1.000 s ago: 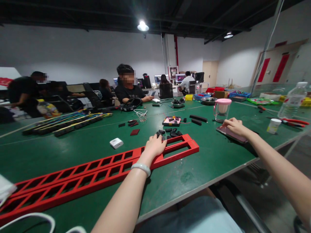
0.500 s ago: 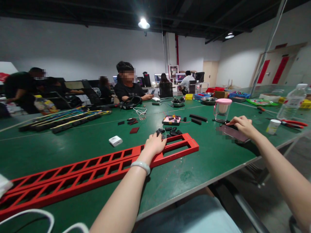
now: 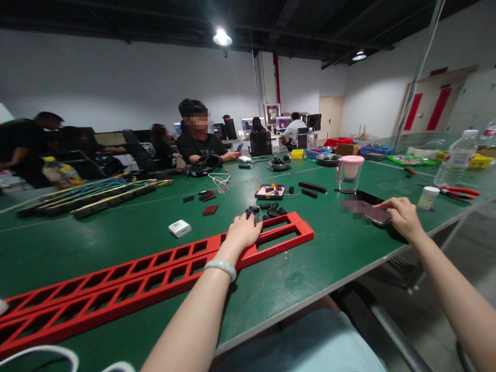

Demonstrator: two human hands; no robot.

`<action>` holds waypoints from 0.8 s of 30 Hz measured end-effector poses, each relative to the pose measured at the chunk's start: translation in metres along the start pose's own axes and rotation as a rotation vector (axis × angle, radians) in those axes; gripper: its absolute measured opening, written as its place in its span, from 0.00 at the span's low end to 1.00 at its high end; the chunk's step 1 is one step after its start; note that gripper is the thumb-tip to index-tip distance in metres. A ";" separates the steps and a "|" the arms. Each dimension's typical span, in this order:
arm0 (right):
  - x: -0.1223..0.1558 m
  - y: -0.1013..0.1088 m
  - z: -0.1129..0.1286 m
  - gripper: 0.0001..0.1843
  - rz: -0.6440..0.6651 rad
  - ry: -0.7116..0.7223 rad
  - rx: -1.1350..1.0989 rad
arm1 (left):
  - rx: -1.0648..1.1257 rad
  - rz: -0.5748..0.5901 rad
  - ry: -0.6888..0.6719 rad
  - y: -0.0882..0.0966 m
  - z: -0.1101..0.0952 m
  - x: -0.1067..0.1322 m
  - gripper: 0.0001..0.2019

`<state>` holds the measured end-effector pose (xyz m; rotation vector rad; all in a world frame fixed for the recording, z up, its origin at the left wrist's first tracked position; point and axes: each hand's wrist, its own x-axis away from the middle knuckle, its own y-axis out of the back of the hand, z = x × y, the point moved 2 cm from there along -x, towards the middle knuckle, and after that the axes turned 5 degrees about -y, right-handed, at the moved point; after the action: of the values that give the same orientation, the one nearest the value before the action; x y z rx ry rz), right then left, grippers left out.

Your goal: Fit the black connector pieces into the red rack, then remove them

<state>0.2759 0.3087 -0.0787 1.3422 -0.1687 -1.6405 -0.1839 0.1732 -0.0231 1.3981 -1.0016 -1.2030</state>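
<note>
My left hand [image 3: 243,231] lies across the red slotted frame [image 3: 163,266], palm down. Its fingers reach over the far edge to a cluster of small black parts [image 3: 274,211] and look spread rather than gripping; the fingertips are partly hidden. Over on the right, my right hand [image 3: 403,217] is at the near right end of a phone [image 3: 377,215] lying on the table. One finger extends over the phone's screen, and the hand is not wrapped round it. Behind the phone lies a flat black item [image 3: 368,197].
A clear cup with a pink lid [image 3: 351,173], a small white bottle [image 3: 429,198], a water bottle [image 3: 457,160] and red-handled pliers [image 3: 461,191] stand or lie at right. A white adapter [image 3: 180,228] and cable bundles [image 3: 104,191] are at left. A person [image 3: 201,137] sits opposite.
My right hand has drawn back from the phone's far side to its near right end, uncovering the black item behind. The left hand keeps its place on the red frame. The view has shifted slightly.
</note>
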 end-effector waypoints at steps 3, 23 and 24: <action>-0.001 -0.004 0.012 0.17 0.085 0.033 0.075 | -0.007 0.004 0.000 0.000 0.001 -0.001 0.31; -0.051 -0.017 0.042 0.18 0.387 0.082 0.157 | 0.001 -0.007 -0.006 0.000 0.002 -0.001 0.31; -0.052 -0.021 0.044 0.18 0.409 0.085 0.159 | -0.003 -0.005 -0.005 0.000 0.002 -0.001 0.31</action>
<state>0.2238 0.3380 -0.0395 1.3856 -0.4978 -1.2443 -0.1860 0.1741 -0.0231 1.3971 -0.9994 -1.2118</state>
